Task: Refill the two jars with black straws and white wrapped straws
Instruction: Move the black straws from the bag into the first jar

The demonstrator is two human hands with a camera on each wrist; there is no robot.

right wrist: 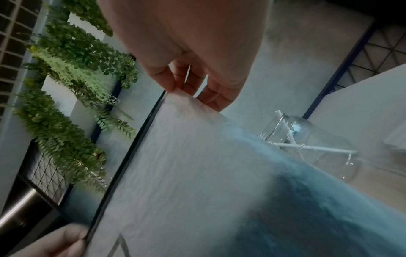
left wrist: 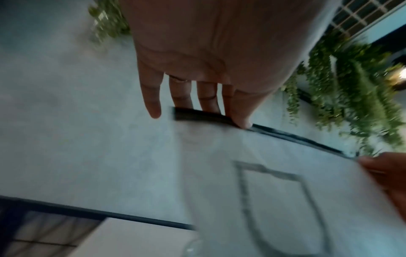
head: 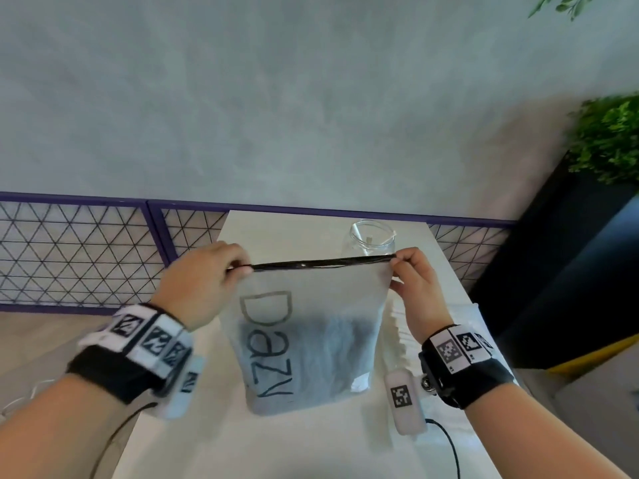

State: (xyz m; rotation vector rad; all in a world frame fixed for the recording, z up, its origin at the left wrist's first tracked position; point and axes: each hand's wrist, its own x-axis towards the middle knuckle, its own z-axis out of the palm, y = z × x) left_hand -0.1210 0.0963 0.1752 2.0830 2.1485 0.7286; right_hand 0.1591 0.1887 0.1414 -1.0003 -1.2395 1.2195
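I hold up a frosted zip bag with "Dazy" written on it, above the white table. A dark mass fills its lower part; I cannot tell what it is through the plastic. My left hand pinches the left end of the black zip strip. My right hand pinches the right top corner. In the left wrist view the thumb presses on the strip. Behind the bag stands a clear glass jar with a white wrapped straw in it.
A pack of white items lies on the table under my right wrist. A purple mesh fence runs behind the table. A black planter with green plants stands at the right.
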